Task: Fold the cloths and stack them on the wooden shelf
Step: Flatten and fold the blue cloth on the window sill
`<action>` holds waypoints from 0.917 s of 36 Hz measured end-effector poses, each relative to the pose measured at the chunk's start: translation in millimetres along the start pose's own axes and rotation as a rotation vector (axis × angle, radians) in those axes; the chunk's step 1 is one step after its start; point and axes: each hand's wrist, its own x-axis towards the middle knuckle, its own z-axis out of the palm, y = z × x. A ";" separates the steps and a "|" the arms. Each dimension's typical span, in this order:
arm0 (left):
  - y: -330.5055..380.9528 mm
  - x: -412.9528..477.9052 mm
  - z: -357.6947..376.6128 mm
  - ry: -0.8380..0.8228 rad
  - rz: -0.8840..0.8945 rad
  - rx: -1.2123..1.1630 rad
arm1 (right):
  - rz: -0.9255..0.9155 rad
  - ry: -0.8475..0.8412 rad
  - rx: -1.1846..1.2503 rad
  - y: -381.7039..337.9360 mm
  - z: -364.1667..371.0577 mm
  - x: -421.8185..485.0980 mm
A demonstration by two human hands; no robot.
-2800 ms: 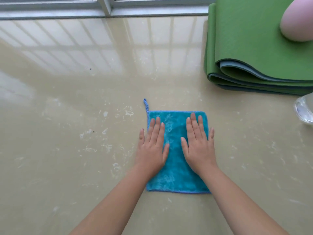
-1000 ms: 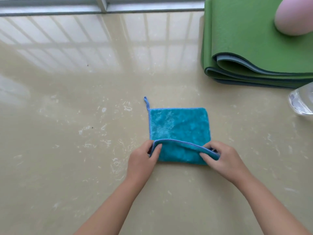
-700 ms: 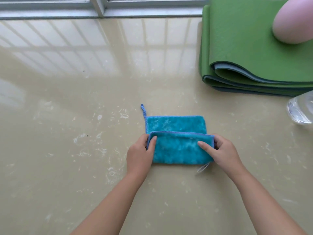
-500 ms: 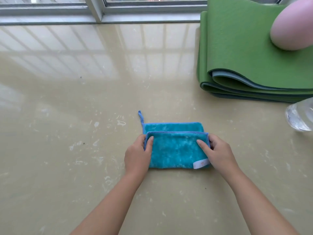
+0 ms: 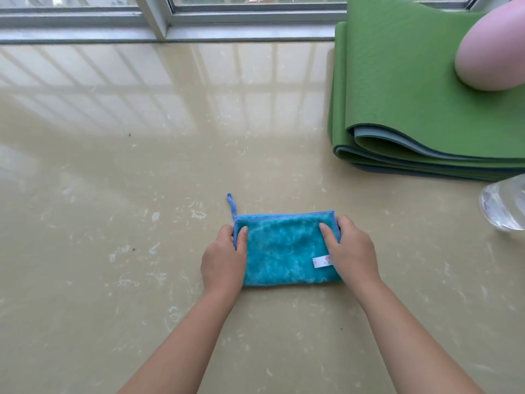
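Cloth lies folded in half on the floor. Far corners are pinched by left hand and right hand; each grip closed on cloth. Edges should be aligned flush, then crease pressed flat.

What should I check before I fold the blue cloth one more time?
1. Top edges of the blue cloth lined up: ok.
2. Left hand pinching its corner: ok.
3. Right hand pinching the other corner: ok.
4. Hanging loop tucked in: not ok, it sticks out.
5. Floor around the cloth free of things: ok.
6. Wooden shelf ready: cannot tell, not in view.
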 end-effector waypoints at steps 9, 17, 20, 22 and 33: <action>3.4 2.3 -1.8 -0.030 -0.053 -0.004 | 0.043 0.054 0.028 -2.8 5.4 0.1; -1.3 0.8 -1.5 -0.011 -0.002 0.014 | 0.107 0.125 0.192 1.4 5.2 -8.9; -0.1 1.7 -0.6 0.000 0.008 0.013 | 0.115 0.136 0.184 0.4 6.0 -8.1; 0.8 1.8 -0.5 0.008 0.015 0.011 | 0.118 0.146 0.184 -0.1 6.6 -7.5; 7.1 4.2 -0.2 -0.011 -0.026 0.218 | 0.132 0.210 0.130 -3.6 10.2 -5.6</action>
